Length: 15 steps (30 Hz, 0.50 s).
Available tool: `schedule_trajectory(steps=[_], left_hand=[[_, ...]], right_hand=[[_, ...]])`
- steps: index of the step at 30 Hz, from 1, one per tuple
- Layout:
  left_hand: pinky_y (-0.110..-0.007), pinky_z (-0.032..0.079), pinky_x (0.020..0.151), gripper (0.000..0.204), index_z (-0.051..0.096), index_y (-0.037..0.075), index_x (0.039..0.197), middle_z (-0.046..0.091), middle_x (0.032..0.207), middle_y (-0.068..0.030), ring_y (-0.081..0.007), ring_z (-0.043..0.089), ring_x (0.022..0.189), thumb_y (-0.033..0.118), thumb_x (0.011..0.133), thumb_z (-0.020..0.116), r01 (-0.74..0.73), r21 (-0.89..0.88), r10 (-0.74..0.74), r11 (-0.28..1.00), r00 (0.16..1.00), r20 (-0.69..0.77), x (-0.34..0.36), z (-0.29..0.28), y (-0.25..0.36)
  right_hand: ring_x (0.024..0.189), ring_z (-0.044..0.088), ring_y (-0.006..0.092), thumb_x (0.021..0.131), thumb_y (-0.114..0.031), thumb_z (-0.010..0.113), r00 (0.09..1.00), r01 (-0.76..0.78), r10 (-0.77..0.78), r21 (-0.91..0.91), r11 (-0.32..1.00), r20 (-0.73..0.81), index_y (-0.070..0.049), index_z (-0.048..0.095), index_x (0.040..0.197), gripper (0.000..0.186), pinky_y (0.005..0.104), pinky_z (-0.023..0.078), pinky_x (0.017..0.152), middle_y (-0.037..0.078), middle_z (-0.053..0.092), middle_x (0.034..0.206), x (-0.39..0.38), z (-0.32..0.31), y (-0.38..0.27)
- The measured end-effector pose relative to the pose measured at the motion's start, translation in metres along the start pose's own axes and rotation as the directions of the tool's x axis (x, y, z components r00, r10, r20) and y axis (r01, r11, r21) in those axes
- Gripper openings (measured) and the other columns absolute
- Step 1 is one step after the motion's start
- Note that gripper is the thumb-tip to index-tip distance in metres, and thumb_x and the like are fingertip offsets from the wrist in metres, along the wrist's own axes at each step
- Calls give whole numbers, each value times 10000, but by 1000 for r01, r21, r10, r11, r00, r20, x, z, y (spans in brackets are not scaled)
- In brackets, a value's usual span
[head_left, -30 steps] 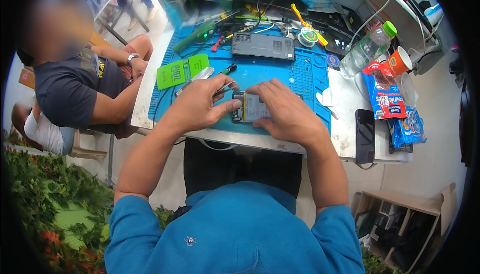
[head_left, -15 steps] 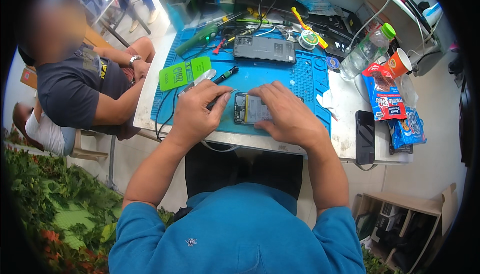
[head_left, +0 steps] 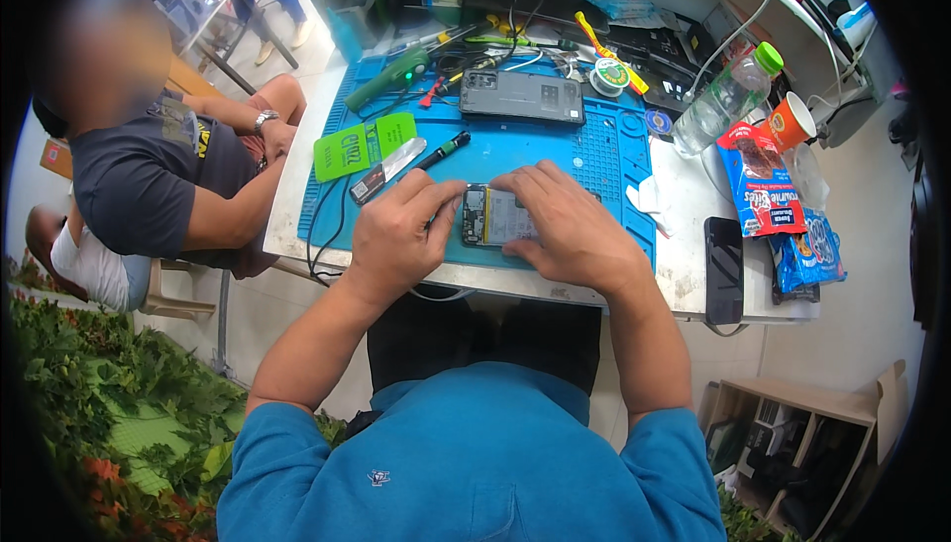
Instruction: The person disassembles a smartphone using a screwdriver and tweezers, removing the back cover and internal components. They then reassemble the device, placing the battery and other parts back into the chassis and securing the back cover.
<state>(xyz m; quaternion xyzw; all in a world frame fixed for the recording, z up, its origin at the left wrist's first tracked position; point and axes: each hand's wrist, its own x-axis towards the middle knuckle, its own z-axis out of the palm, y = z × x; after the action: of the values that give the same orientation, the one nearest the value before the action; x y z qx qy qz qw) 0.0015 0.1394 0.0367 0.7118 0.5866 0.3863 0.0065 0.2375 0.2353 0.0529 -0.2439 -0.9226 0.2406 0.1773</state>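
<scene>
Gripping an open phone across its right-hand part, the right hand sets its fingers on the far edge and its thumb near the close edge, leaving the dark inner board and part of the pale battery in sight. The phone lies flat on the blue mat, near the front of the white table. The left hand is just beside the phone's left end, fingers curled and thumb pinched toward the forefinger; whether it grasps anything cannot be told. Beyond that hand are a black-and-green pen-shaped tool and a bright green card. Farther back on the mat rests a dark grey phone-shaped panel, with a spool near its right end. Rightward, off the mat, a black smartphone lies near snack packets.
</scene>
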Motion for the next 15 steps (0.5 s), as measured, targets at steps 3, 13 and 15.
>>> schedule_trajectory(steps=[3, 13, 15], left_hand=[[-388, 560, 693, 146, 847, 50, 1121, 730, 888, -118, -283, 719, 749, 49, 977, 824, -12, 41, 11, 999, 999, 36, 3, -3, 3], [-357, 583, 764, 150, 853, 21, 1091, 794, 913, -147, -245, 754, 803, 120, 988, 808, 71, -10, -61, 997, 920, 388, 55, -28, -11], [-349, 587, 775, 178, 856, 20, 1106, 809, 905, -140, -224, 753, 802, 146, 988, 812, 200, -65, -142, 978, 855, 499, 67, -32, -15]], right_hand=[[1250, 627, 368, 815, -84, 926, 1000, 3, -3, -8, 1000, -2, -15, 635, 1409, 665, 472, 526, 1121, 160, 683, 1273, 0, 0, 1], [1248, 627, 366, 818, -85, 925, 999, 29, -29, -4, 1000, -13, -17, 636, 1408, 660, 470, 525, 1116, 156, 683, 1278, 0, -1, 1], [1255, 623, 366, 821, -82, 918, 1000, 5, -5, -17, 1000, 7, -26, 627, 1431, 678, 470, 523, 1115, 156, 678, 1293, 0, 0, 1]])
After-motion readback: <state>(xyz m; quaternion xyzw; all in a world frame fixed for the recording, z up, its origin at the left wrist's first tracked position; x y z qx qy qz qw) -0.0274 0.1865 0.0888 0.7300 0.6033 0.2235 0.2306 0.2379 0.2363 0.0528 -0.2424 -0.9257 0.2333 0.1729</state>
